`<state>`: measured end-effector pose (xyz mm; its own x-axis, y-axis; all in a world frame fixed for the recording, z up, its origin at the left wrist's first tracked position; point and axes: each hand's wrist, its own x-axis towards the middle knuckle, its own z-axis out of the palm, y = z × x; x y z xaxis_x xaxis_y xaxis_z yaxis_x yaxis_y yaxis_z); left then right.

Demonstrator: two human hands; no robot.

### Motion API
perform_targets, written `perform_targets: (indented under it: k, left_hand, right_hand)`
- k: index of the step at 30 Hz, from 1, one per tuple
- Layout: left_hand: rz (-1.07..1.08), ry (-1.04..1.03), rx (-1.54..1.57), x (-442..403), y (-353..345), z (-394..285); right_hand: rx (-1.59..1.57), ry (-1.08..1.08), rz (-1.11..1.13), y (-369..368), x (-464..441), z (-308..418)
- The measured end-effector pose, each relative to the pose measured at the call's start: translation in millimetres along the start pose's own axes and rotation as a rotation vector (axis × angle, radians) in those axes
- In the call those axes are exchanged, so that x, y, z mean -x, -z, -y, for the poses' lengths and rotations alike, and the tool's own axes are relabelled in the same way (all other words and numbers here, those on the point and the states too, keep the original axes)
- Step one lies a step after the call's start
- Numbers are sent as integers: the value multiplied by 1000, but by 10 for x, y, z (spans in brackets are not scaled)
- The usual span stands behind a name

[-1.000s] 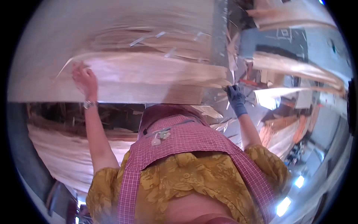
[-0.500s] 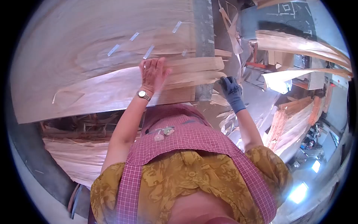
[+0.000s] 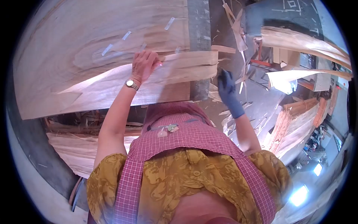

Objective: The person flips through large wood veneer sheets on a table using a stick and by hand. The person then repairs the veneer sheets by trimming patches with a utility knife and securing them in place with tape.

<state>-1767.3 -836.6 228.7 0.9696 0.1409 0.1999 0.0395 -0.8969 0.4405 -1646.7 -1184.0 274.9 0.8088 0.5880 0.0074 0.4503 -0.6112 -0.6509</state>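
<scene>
My bare left hand [image 3: 144,65], with a watch at its wrist, is over the upper edge of a pale wood veneer strip [image 3: 186,69]. Its fingers are curled; whatever they hold, if anything, is hidden. The strip lies across a large veneer sheet [image 3: 112,22], its straight right end reaching over a dark grey edge band [image 3: 199,28]. Beside that end, my right hand [image 3: 226,89] in a blue-grey glove is apart from the strip. Motion smears its fingers. Short white tape pieces [image 3: 169,23] stick to the large sheet.
Torn veneer scraps [image 3: 238,31] litter the floor at right. Long veneer sheets [image 3: 298,41] and a stack with orange edges [image 3: 294,119] stand farther right. More layered veneer [image 3: 82,149] lies below the work surface at left.
The view has shifted slightly. My left hand's fingers have curled more. My right hand has moved down from the strip's end, which looked ragged before and now looks straighter.
</scene>
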Motion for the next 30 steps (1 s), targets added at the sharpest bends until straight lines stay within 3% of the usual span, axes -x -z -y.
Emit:
perform_targets:
  k: [2,3,6,12,16,27,29,30]
  left_hand:
    - [-62,-31,-7,50,-67,52]
    - [-93,-47,-12,67,-99,69]
    - [-112,-41,-13,87,-118,73]
    - [-193,-112,9,85,-270,-326]
    - [-85,18,101,-93,-516,-966]
    - [-53,96,37,-78,-721,-1041]
    - [-51,86,-1,-73,-720,-1030]
    - [-57,92,16,-63,-732,-1034]
  right_hand:
    - [-266,-333,251,-162,-174,406]
    - [-86,-181,221,-341,-231,418]
    - [281,-245,326,-640,-501,615]
    - [327,-256,322,-868,-558,651]
    - [381,-176,343,-1011,-556,469]
    - [517,-336,553,-885,-152,642]
    - [597,-87,282,-1054,168,461]
    - [584,-78,275,-1057,286,460]
